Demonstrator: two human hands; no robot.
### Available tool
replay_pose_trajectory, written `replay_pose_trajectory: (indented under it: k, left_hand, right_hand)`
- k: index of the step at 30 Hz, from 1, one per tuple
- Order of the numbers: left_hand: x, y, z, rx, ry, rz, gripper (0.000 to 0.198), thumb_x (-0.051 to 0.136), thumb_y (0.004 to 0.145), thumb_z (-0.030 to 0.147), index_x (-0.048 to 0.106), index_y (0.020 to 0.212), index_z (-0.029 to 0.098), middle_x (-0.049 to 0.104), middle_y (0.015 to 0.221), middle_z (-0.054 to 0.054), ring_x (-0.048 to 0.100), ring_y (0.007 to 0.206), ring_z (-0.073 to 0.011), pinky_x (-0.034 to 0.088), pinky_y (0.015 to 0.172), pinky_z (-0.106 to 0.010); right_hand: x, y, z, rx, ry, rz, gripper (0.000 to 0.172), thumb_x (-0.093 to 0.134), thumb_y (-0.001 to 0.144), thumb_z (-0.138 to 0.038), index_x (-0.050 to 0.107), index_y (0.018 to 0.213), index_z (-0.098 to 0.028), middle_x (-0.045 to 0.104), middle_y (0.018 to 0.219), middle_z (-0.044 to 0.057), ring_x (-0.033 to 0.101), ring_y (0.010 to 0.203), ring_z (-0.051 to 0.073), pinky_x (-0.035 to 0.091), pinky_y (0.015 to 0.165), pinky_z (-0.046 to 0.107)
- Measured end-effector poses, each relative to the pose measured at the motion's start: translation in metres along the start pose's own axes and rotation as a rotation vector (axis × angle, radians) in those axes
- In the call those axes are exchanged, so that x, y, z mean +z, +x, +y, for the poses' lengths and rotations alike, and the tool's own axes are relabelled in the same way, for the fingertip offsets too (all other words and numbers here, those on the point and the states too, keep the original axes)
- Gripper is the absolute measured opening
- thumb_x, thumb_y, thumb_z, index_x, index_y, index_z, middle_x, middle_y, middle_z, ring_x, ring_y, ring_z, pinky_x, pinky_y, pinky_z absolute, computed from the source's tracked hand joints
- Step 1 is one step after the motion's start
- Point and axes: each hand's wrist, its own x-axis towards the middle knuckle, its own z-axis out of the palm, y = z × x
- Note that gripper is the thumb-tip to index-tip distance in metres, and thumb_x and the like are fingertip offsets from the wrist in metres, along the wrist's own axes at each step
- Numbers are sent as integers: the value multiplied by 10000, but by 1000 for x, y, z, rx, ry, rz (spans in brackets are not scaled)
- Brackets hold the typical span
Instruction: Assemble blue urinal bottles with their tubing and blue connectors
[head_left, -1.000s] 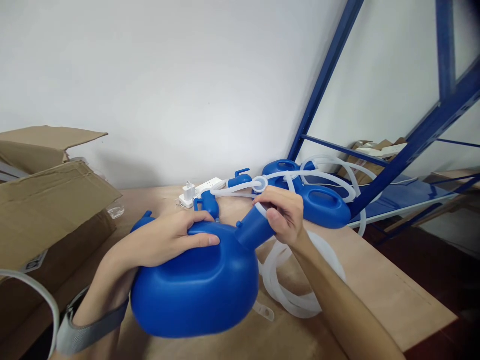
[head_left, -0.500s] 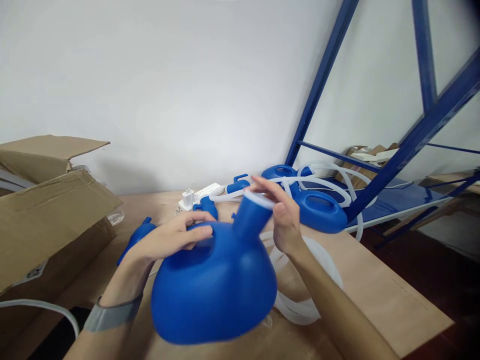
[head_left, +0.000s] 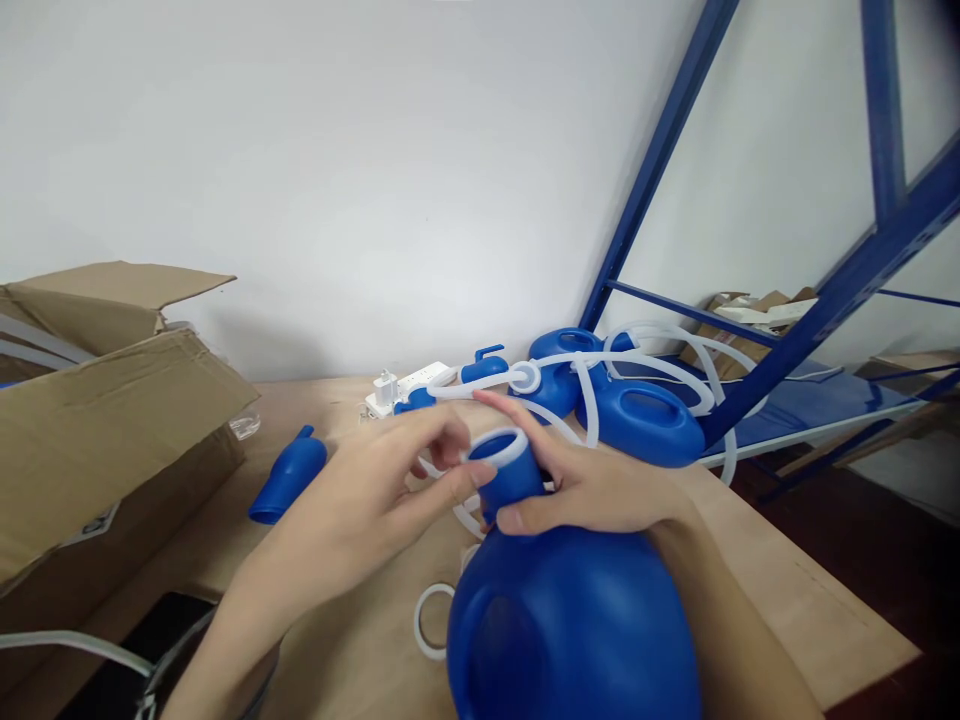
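A big blue jug (head_left: 570, 620) stands at the near edge of the bench (head_left: 787, 590), close to the person. Its short neck points up, and a white ring (head_left: 501, 447) sits on the open mouth at the top.

The right hand (head_left: 592, 490) lies over the top of the jug with the palm down. Its thumb and fingers wrap round the neck and grip it just under the ring. The right arm comes in from the near right corner and rests along the jug's side.

The left hand (head_left: 375, 500) reaches in from the near left, with the wrist bent a little. Its fingers are curled, and the thumb and first finger tips pinch the white ring from the left side (the other fingers are tucked behind, so I cannot see what they touch).

A small white loop (head_left: 429, 620) lies flat on the bench, just left of the jug's bottom. A blue funnel piece (head_left: 289, 478) lies on its side farther left, well apart from the hands. A big cardboard box (head_left: 97, 440) sits at the left edge with its flaps open.

At the far edge, by the wall, there is a white power strip (head_left: 409, 385). Near it are more blue jugs (head_left: 637, 420) with white tubes (head_left: 675, 365) looped over them. A blue metal rack (head_left: 825, 300) stands at the right.
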Motion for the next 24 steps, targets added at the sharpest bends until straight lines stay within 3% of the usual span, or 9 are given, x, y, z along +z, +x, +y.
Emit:
replay_pose_trajectory:
  k: [3, 5, 8, 11, 13, 15, 19, 22, 24]
  left_hand:
    - [4, 1, -2, 90, 55, 23, 324, 631, 980, 541, 692, 1166, 283, 727, 1104, -14, 637, 910, -196, 501, 749, -295]
    - [6, 2, -4, 122, 113, -73, 292, 618, 992, 529, 721, 1042, 261, 728, 1029, -14, 631, 947, -210, 482, 800, -312]
    - [8, 5, -7, 104, 96, -200, 407, 552, 1025, 526, 698, 802, 218, 696, 837, -9, 628, 861, -194, 467, 805, -314]
    - [9, 10, -12, 61, 37, -202, 450, 538, 1017, 543, 719, 763, 219, 691, 764, -9, 626, 786, -185, 475, 769, -305]
    - [12, 12, -18, -2, 3, -159, 452, 546, 999, 560, 750, 772, 226, 709, 755, -14, 635, 776, -194, 480, 738, -301]
    - [18, 9, -24, -89, -40, -112, 454, 549, 986, 567, 771, 775, 231, 732, 766, -22, 647, 774, -204, 481, 711, -300]
    - [35, -10, -33, -249, -77, 33, 462, 598, 929, 592, 747, 690, 225, 735, 745, -31, 628, 727, -209, 440, 639, -299]
    - [43, -28, -36, -349, -86, 109, 414, 685, 847, 598, 727, 658, 232, 689, 649, -10, 568, 638, -193, 403, 600, -300]
    - [45, -38, -38, -396, -151, 132, 392, 738, 801, 581, 700, 634, 228, 673, 632, 1, 558, 629, -186, 423, 622, -304]
  right_hand:
    - [5, 2, -3, -8, -122, -92, 1147, 814, 849, -489, 62, 1693, -295, 186, 1753, 129, 243, 1600, 338, 396, 1220, 507]
    - [7, 3, -6, 6, -129, -145, 1204, 812, 852, -496, -22, 1692, -278, 133, 1765, 138, 196, 1615, 330, 374, 1235, 502]
    - [2, 8, -8, 1, -179, -192, 1269, 830, 827, -518, -59, 1688, -237, 122, 1761, 171, 212, 1610, 346, 390, 1223, 491]
    - [-12, 14, -6, -44, -271, -187, 1256, 855, 781, -561, 69, 1697, -216, 375, 1676, 188, 424, 1515, 367, 488, 1137, 458]
    - [-20, 14, -5, -39, -329, -163, 1177, 835, 811, -555, 131, 1696, -230, 668, 1419, 157, 675, 1264, 334, 586, 971, 404]
    - [-15, 7, -5, 2, -427, -63, 1015, 760, 897, -539, 190, 1689, -256, 780, 1182, 112, 764, 1037, 310, 609, 848, 398]
    - [42, -23, -8, -4, -660, 272, 740, 628, 968, -604, 450, 1583, -234, 747, 1252, 173, 708, 1137, 407, 565, 940, 570]
    - [90, -38, -13, -85, -739, 320, 819, 676, 893, -677, 542, 1508, -154, 689, 1358, 239, 655, 1206, 476, 497, 1032, 660]
    - [99, -39, -15, -101, -743, 247, 891, 757, 853, -628, 487, 1553, -147, 663, 1409, 229, 640, 1236, 464, 483, 1073, 635]
